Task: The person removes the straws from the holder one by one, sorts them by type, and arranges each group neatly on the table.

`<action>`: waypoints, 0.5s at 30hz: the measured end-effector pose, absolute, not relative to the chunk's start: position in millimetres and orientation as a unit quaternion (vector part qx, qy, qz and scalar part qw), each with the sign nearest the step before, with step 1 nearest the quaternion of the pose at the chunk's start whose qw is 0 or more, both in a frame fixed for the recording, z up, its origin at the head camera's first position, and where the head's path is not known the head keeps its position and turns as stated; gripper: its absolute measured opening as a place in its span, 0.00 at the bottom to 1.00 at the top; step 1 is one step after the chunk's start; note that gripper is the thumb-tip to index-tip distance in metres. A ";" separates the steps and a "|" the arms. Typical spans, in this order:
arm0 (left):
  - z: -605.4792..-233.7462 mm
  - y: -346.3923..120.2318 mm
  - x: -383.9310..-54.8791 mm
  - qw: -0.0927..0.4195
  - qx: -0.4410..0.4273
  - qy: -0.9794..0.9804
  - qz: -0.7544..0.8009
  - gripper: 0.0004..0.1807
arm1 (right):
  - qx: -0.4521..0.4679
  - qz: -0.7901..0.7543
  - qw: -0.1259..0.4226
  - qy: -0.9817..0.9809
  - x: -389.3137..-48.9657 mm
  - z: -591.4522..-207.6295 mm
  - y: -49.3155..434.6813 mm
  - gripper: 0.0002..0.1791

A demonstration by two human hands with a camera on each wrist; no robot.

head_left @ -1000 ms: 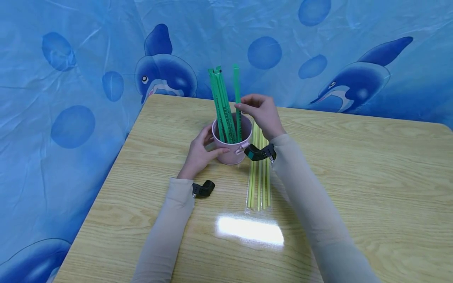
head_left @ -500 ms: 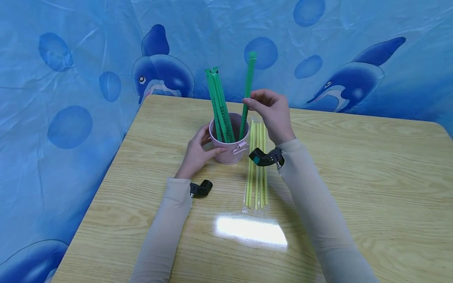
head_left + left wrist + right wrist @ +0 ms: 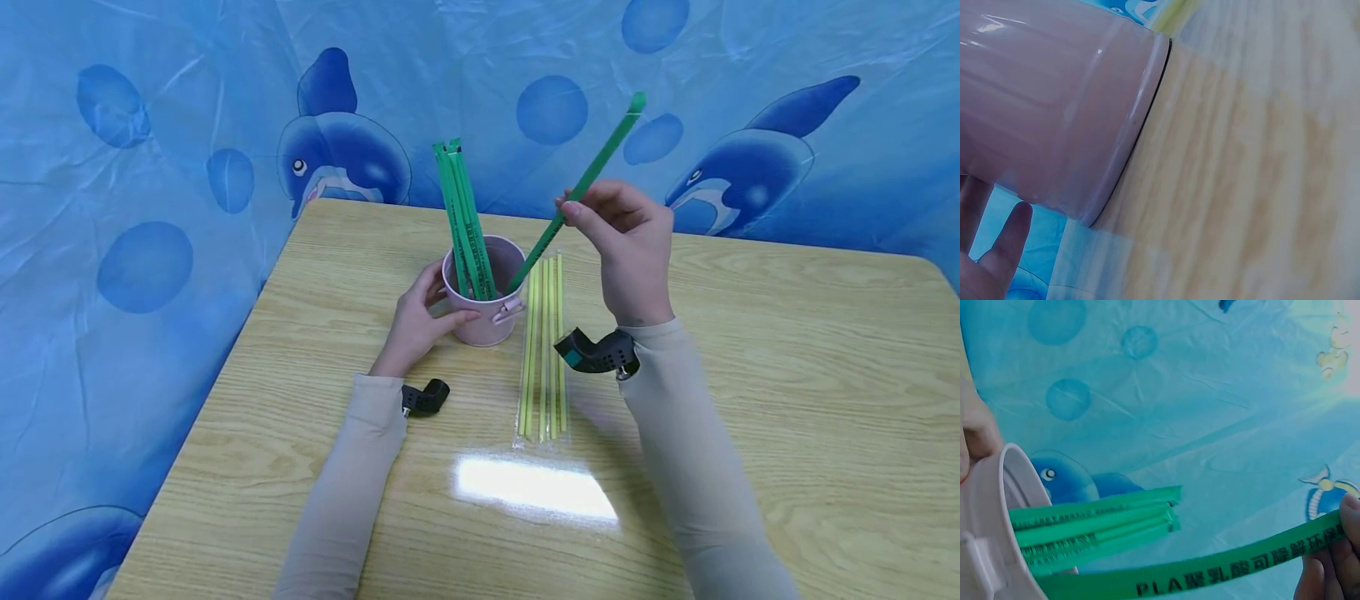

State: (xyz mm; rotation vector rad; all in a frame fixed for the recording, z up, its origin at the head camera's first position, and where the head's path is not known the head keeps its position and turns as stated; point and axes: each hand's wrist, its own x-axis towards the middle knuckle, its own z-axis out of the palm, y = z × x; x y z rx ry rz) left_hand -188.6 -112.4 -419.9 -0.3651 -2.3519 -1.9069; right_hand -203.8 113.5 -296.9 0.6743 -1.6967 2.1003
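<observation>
A pale pink bucket [image 3: 483, 332] stands upright on the table, and my left hand [image 3: 417, 323] holds it round its left side. In the left wrist view the bucket's wall [image 3: 1054, 106] fills the upper left, with fingers [image 3: 1013, 234] beside it. Several green wrapped straws [image 3: 468, 225] lean to the left inside. My right hand [image 3: 630, 237] pinches one more green wrapped straw [image 3: 600, 162] around its middle. It slants up to the right, its lower end at the bucket's right rim. Black printing shows on this straw's wrapper [image 3: 1229, 565] in the right wrist view.
Several yellow straws [image 3: 543, 358] in clear wrappers lie in a row on the wooden table [image 3: 787, 375], just right of the bucket. Behind the table hangs a blue sheet [image 3: 465, 75] printed with dolphins. A clip-like handle fitting [image 3: 509, 311] sticks out from the bucket's front.
My right hand has moved right with its straw, which has gone from nearly upright among the others to tilted far right. My left hand stays on the bucket.
</observation>
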 end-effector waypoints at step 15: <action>-418.5 -111.8 -188.3 0.045 -0.119 -0.771 -0.623 0.42 | 0.232 0.827 0.182 -0.479 -179.2 -294.1 154.6 0.06</action>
